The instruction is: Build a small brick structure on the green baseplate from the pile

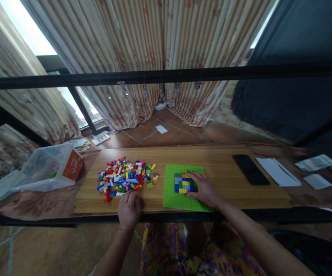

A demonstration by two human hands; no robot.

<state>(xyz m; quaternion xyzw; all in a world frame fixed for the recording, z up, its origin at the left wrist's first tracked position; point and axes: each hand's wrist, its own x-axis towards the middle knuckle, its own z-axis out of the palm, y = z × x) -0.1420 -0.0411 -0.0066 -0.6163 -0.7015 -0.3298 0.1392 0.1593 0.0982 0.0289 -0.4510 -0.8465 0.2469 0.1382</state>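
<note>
A bright green studded baseplate (171, 201) lies on the wooden board, with a small patch of blue, yellow, green, orange and grey toy bricks (180, 185) on its middle. My right hand (206, 189) reaches over the plate from the right. Its thumb and fingers are apart around the right side of the brick patch, covering part of it. My left hand (129, 209) rests curled at the board's front edge, just below a heap of loose multicoloured toy bricks (125, 176). Its fingertips are hidden, so anything in them cannot be seen.
A clear plastic box (43, 166) with an orange label lies at the left. On the right are a black phone (250, 169), white paper with a pen (278, 172) and more papers. A black metal rail (166, 76) crosses beyond the wooden board (220, 161), before the curtains.
</note>
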